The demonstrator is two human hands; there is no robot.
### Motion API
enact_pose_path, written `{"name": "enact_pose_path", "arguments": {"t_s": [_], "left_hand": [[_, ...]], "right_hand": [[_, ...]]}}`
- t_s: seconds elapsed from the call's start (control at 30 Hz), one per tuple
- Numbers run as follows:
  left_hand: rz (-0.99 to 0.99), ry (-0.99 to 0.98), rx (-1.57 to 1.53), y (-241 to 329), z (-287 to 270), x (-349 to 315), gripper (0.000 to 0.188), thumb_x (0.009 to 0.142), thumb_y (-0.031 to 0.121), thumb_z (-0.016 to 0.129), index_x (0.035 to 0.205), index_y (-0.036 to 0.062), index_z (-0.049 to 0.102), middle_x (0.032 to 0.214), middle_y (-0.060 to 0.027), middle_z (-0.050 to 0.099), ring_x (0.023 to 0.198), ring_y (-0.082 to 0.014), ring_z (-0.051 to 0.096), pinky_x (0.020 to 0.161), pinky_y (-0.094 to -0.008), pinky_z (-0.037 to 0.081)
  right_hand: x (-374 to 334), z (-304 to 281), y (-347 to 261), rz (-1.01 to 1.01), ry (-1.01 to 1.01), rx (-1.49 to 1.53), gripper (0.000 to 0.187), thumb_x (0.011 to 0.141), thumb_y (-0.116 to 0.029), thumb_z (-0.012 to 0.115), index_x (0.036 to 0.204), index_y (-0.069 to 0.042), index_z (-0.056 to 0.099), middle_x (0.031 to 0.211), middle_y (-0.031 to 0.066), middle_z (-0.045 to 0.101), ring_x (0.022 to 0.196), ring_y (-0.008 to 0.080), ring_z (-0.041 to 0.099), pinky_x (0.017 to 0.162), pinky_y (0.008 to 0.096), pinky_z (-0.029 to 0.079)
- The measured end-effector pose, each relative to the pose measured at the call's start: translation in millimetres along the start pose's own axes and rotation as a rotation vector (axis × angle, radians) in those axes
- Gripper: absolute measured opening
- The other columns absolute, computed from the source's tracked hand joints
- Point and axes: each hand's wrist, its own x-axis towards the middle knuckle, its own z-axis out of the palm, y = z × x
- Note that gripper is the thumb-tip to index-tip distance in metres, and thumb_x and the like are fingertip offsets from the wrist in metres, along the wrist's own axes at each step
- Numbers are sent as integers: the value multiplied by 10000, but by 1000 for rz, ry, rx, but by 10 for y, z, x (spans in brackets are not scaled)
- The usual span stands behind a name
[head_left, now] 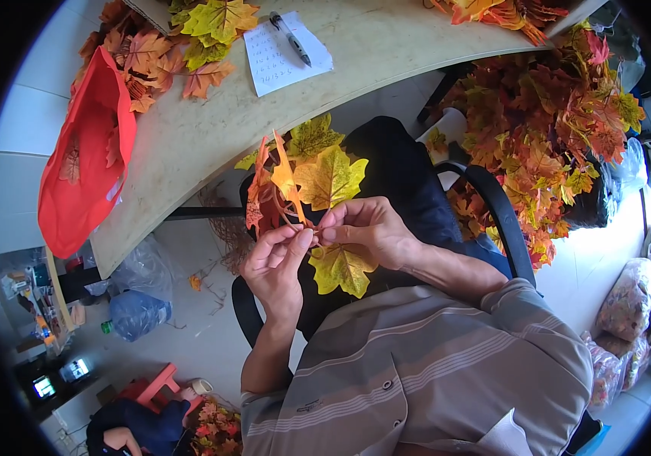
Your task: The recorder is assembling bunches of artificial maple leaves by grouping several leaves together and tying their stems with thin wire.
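Close together above my lap, my left hand (276, 258) and my right hand (375, 232) pinch the thin stem of an artificial maple leaf garland. One yellow leaf (331, 178) stands up just beyond my right fingers. An orange leaf (285, 173), seen nearly edge-on, rises over my left fingertips beside a red-orange leaf (255, 199). Below my right hand hangs a yellow-green leaf (342, 270). Thumb and fingers of each hand are pressed together at the stem, and the exact joint between them is mostly hidden.
Beyond my hands, the table (181, 144) bears a paper sheet (268, 64), a pen (291, 39) and more leaves. A red bag (86, 159) hangs over its left edge. A large leaf heap (546, 137) stands right, near a chair armrest (492, 205). Another person (139, 425) bends at lower left.
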Motion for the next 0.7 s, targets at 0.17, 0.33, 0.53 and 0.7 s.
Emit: {"name": "enact_pose_path", "arguments": {"t_s": [0.17, 0.33, 0.53, 0.7], "left_hand": [[13, 1, 5, -37, -15, -4, 136, 797, -82, 661, 914, -48, 600, 886, -123, 656, 784, -188, 660, 754, -286, 546], [17, 12, -4, -32, -3, 4, 126, 800, -78, 662, 906, -57, 598, 867, -123, 657, 773, -182, 658, 757, -277, 539], [-3, 14, 33, -15, 16, 4, 118, 814, -75, 636, 918, -36, 597, 865, -128, 655, 740, -184, 644, 738, -294, 528], [4, 30, 56, -33, 7, 1, 117, 813, -71, 640, 917, -36, 598, 870, -132, 656, 736, -182, 644, 738, -293, 526]], "right_hand": [[-13, 36, -2, -22, 30, -12, 55, 825, 27, 648, 876, 49, 644, 831, 81, 667, 803, 139, 653, 775, 264, 530], [-6, 22, 43, -64, 66, -22, 87, 817, 29, 655, 898, 58, 643, 831, 91, 670, 789, 143, 653, 773, 272, 531], [1, 19, 41, -67, 21, -11, 116, 817, 17, 660, 926, 54, 648, 844, 97, 675, 786, 149, 656, 768, 283, 534], [1, 26, 46, -50, 23, -24, 127, 827, -7, 663, 939, 50, 648, 836, 98, 677, 777, 151, 659, 761, 287, 536]]}}
